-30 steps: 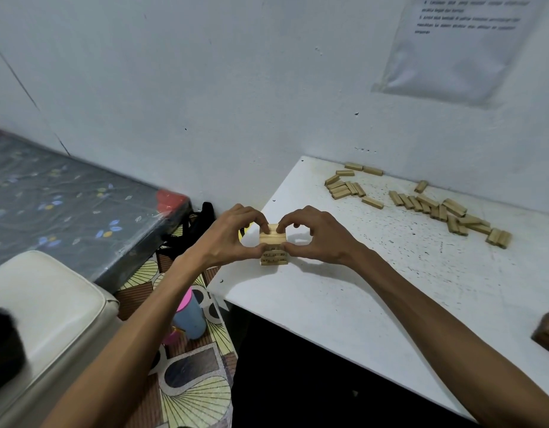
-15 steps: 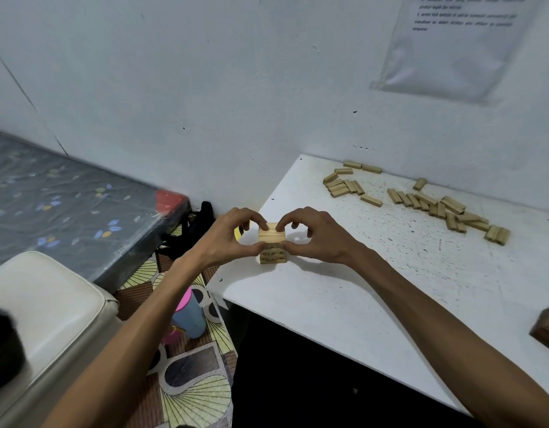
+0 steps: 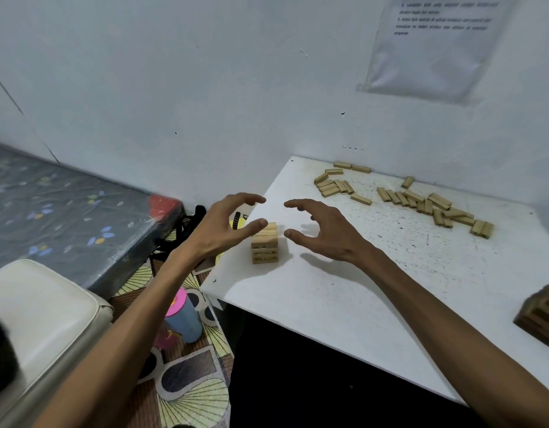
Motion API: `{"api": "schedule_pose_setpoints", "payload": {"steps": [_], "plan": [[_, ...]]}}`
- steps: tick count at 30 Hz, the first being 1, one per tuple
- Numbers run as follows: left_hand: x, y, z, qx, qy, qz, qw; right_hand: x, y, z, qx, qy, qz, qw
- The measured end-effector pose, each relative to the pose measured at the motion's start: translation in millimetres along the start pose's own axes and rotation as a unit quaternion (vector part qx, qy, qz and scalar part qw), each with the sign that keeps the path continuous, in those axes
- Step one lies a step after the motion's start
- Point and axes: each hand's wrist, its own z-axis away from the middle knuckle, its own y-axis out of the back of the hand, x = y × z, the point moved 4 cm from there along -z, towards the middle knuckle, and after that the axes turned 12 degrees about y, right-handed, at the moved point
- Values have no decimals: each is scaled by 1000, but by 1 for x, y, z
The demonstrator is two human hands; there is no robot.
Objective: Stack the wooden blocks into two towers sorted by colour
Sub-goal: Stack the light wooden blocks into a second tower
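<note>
A short tower of light wooden blocks [image 3: 265,243] stands near the left corner of the white table [image 3: 344,298]. My left hand [image 3: 227,227] hovers just left of the tower, fingers spread and loosely curved, its thumb close to the tower's top. My right hand [image 3: 321,231] hovers just right of it, fingers also spread, holding nothing. Several loose light blocks [image 3: 421,200] lie scattered along the table's far edge by the wall. A dark brown stack of blocks [image 3: 541,313] shows partly at the right edge of the frame.
The table stands against a white wall. Left of it on the patterned floor are a blue cup with a pink lid [image 3: 182,316], a dark mattress [image 3: 66,211] and a cream cushion [image 3: 41,322]. The table's front edge drops to a dark gap.
Both hands have let go of the tower's top blocks and drawn apart to either side, with fingers spread. The tower stands on its own.
</note>
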Motion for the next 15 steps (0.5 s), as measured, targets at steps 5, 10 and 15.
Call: {"api": "schedule_pose_setpoints", "payload": {"steps": [5,10,15], "plan": [[40,-9,-17,6,-67,-69,995,-1,26,10,12,-9,54,998],[80,-28,-34,-8,-99,-128,987,14,53,28,15,-55,125,991],[114,-64,-50,-21,-112,-184,976,33,83,56,15,-114,183,976]]}}
